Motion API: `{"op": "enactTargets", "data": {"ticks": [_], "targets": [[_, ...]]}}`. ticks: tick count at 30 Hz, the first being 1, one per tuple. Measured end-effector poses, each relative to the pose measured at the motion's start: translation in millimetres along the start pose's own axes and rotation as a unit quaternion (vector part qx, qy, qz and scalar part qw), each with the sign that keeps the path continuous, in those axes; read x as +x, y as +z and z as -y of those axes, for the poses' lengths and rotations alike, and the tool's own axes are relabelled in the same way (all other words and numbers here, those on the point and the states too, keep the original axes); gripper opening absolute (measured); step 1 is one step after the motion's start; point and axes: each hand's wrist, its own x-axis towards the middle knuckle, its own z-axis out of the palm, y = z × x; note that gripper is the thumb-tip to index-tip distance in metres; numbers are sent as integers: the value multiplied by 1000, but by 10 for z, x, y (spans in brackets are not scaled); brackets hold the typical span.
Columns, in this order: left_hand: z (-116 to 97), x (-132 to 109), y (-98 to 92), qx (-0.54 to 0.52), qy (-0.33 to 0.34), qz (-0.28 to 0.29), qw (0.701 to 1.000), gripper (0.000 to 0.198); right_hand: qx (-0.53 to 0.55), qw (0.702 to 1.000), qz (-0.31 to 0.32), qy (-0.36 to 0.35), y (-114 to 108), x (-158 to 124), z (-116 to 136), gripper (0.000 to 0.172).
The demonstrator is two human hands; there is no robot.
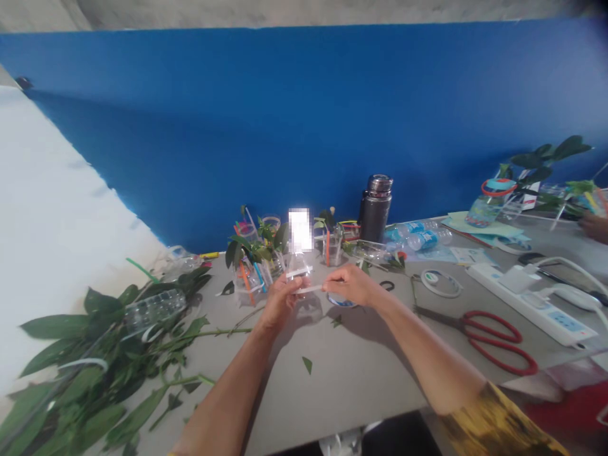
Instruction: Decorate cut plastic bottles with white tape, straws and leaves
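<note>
My left hand is closed round the lower part of a clear plastic bottle piece held up over the grey table. My right hand pinches one end of a short white strip that runs across to the left hand's fingers. Under the right hand lies a small blue-and-white round thing, partly hidden. Just behind the hands stand several clear cups with leaves and coloured straws.
Leafy green branches and a clear bottle cover the left. A dark steel flask, water bottles, a tape roll, red-handled scissors and a white power strip lie right. Another person's hand is far right.
</note>
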Motion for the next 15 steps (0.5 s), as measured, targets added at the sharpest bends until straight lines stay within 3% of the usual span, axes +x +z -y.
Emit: {"op": "enactTargets", "data": {"ticks": [4,11,15], "targets": [[37,40,-33,11,-14,-15,1000,53,27,999,17,4,-43,-22,43,32],[162,174,-150,84,36,-102,991,48,48,998,35,13,-31,-88,119,30],[175,188,-157,109,38,-113,987,49,42,998,36,24,-53,-91,131,30]]}}
